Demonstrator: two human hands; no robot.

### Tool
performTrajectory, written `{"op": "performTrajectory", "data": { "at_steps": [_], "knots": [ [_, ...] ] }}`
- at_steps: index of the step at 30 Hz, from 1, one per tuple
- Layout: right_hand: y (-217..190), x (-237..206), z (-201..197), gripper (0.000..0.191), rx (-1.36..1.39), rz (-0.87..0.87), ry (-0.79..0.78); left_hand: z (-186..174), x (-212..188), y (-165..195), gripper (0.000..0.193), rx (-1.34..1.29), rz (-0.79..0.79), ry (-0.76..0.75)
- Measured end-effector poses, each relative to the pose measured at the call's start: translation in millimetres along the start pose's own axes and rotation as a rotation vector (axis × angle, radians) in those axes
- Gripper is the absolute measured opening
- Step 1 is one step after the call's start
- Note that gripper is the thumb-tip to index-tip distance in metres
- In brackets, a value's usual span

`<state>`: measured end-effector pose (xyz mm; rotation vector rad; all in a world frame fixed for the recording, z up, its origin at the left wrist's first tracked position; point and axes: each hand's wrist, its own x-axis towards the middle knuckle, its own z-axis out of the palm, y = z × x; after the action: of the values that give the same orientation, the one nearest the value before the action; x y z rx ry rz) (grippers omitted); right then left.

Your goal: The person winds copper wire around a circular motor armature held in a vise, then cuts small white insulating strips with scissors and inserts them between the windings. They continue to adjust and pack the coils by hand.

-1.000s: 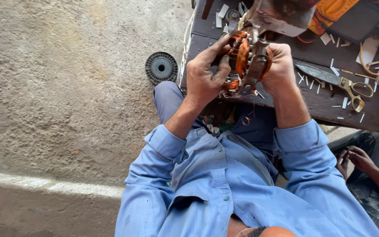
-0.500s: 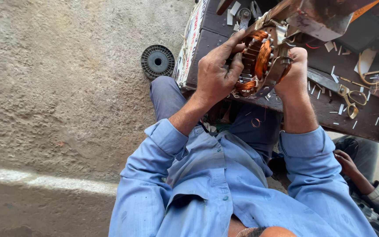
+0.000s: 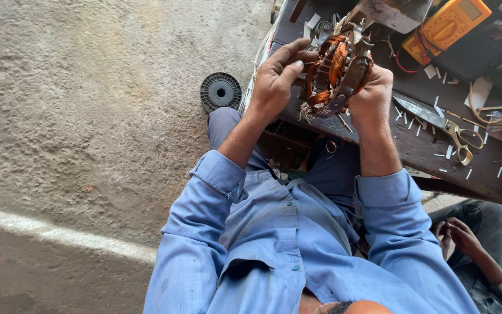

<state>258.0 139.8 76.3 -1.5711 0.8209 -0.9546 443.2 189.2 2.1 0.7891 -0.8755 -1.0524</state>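
Both hands are up on a motor stator, a metal core wound with copper wire coils, held just above the near edge of the dark bench. The left hand has its grip clamped on the left side of the stator, fingers curled over the top and thumb pressing at the coils. The right hand has its grip closed around the right side, palm cupping the core from below. Loose wire ends hang beneath the two grips.

Just right of the right-hand grip, scissors with yellow handles lie flat on the bench among small white scraps. Beyond the grips, at the far side, sits a yellow multimeter. Left of the left-hand grip, down on the concrete floor, a black spool lies flat. Another person's hand shows low on the right, well apart.
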Motion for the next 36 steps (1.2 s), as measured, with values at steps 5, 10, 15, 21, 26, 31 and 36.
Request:
{"op": "performTrajectory", "data": {
  "at_steps": [5, 10, 15, 21, 26, 31, 36],
  "knots": [
    [7.2, -6.3, -7.9, 0.009, -0.047, -0.077, 0.013, 10.2, 3.1, -6.5, 0.029, 0.212, -0.032, 0.034],
    [8.7, -8.2, -27.6, 0.005, -0.066, -0.107, 0.049, 25.0, 18.3, 2.5, 0.029, 0.406, -0.075, -0.018],
    [19.2, -15.1, -53.3, 0.016, 0.024, -0.061, 0.164, 34.7, 23.1, 4.1, 0.033, 0.384, -0.11, -0.078],
    [42.8, -5.7, -64.0, 0.015, 0.126, -0.026, 0.104, 46.8, 26.2, -4.6, 0.036, 0.355, -0.072, -0.145],
    [48.2, 3.3, -70.6, 0.013, 0.196, 0.048, 0.049, 52.2, 29.2, -9.3, 0.038, 0.431, -0.026, -0.179],
    [47.4, 10.8, -75.8, 0.011, 0.217, 0.066, 0.022, 59.3, 29.2, -12.6, 0.038, 0.45, 0.026, -0.153],
    [51.2, 17.8, -75.3, 0.009, 0.159, 0.101, 0.042, 64.1, 28.5, -20.9, 0.037, 0.384, -0.008, -0.081]
  ]
}}
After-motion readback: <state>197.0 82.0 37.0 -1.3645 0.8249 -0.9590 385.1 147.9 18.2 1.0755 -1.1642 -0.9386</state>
